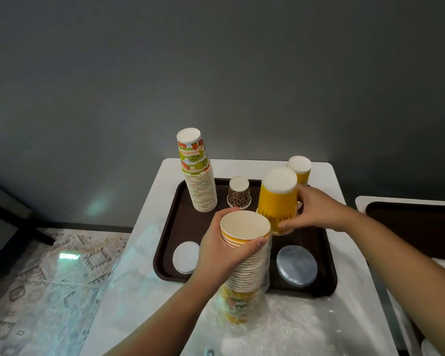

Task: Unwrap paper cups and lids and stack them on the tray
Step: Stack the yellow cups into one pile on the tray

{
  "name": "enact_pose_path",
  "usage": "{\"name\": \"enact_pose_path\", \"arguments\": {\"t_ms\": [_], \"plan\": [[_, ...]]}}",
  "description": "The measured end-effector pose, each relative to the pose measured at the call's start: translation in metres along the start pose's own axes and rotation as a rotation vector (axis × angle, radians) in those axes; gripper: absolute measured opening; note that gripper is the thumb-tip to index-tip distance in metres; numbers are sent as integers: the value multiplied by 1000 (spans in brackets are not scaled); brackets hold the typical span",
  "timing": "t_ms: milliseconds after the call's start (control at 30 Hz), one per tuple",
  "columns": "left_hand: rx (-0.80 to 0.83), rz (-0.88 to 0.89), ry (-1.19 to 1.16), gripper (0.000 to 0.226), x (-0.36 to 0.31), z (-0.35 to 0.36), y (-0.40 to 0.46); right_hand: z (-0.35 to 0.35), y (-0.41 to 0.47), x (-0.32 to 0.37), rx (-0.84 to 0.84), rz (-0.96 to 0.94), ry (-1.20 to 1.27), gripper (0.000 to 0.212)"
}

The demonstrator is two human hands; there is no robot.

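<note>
The sleeve of cups (247,268) stood mouth-up over the near edge of the tray (326,276), its lower part in clear wrap (238,312) and its upper rims bare. The left hand (221,255) gripped it just under the top rim, thumb across the front and fingers curled round the far side. Paper cups like these looked light and easily dented (a hard squeeze would likely crease the top one), so a hold lower down, round the many nested walls, seemed the firmer choice; the wrap looked slippery.

The right hand (316,209) held an upturned yellow cup (278,199) by its lower edge, fingers curled round it, above the tray. A second yellow cup (299,169) stood behind it. Further left on the tray were a small patterned cup (239,192) and a tall fruit-print stack (198,176), both upside down. Two piles of lids lay nearer: a white pile (185,256) to the left, a greyish pile (297,265) to the right.

The white table (149,291) carried crumpled plastic in front. A plain grey wall (216,73) rose behind, and a patterned rug (44,278) lay on the left.
</note>
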State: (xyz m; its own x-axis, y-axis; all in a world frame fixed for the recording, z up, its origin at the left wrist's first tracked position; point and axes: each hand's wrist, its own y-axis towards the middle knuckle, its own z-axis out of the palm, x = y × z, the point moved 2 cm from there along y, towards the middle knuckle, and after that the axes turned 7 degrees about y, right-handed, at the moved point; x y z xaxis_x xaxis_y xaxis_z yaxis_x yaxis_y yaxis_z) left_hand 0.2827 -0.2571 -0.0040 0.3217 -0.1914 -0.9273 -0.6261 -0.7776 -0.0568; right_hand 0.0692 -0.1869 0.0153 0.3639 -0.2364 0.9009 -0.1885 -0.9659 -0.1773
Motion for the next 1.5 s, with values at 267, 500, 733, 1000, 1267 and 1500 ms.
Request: {"name": "enact_pose_path", "arguments": {"t_ms": [267, 500, 733, 1000, 1267, 1500], "plan": [[2, -17, -8, 73, 1, 0, 6, -52, 39, -22, -748, -19, 293, 88], [15, -24, 7, 72, -1, 0, 9, -56, 59, -45, -814, 35, 250, 92], [26, -17, 21, 74, -2, 2, 9, -48, 71, -46, -765, -14, -43, 64], [29, 7, 20, 75, -6, 4, 4, -34, 61, -28, -664, 104, -541, 63], [6, 46, 4, 81, -8, 7, -4, 39, -8, 57, 112, -59, -310, 77], [76, 29, 105, 101, -9, 7, -13, 55, -27, 69, 139, -80, -543, 81]]}}
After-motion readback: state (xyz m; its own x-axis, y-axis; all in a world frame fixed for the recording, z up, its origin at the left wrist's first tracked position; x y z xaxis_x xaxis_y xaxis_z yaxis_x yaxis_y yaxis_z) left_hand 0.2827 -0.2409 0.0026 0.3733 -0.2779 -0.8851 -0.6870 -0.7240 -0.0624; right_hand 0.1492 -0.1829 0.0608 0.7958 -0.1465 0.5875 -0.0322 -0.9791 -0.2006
